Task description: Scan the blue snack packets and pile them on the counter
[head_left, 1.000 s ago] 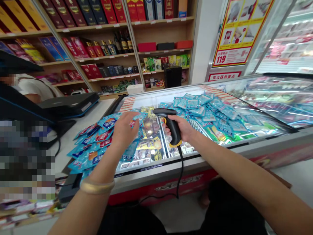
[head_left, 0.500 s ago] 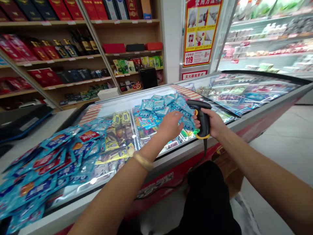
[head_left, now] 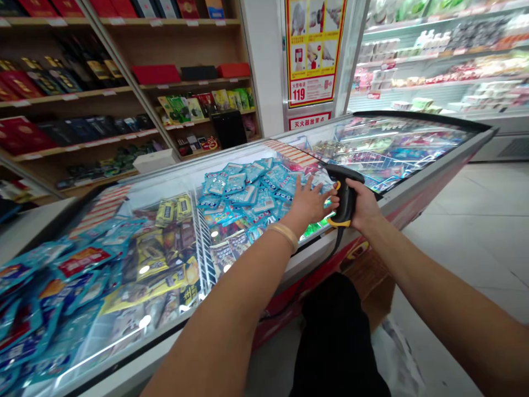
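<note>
**Left hand (head_left: 309, 205) spread wide, right hand (head_left: 365, 204) wrapped round a scanner (head_left: 347, 194)**

The biggest thing here is one long freezer (head_left: 430, 174) with a glass top. Next come two heaps of blue packets on top of it. The left heap (head_left: 61, 292) is spread out at the near left end. The middle heap (head_left: 248, 190) is farther along. The packets lie over each other, so I cannot count them all.

The two hands are over the freezer's near side. The left hand is nearer to the middle heap, which lies just ahead of its fingers and off to the left. Those fingers are apart and not curled round anything that I can see. The right hand's fingers are closed round the handle of the one scanner. The handle stands up with a small tilt, and the head points left, past the left fingertips. One black cord (head_left: 339, 238) hangs down from it.

One pale packet (head_left: 321, 177) lies just past the left fingertips, near the scanner's head. I cannot tell if the fingers touch it, or which way its long side runs. Smallest is one bracelet (head_left: 285, 234) on the left wrist.
</note>
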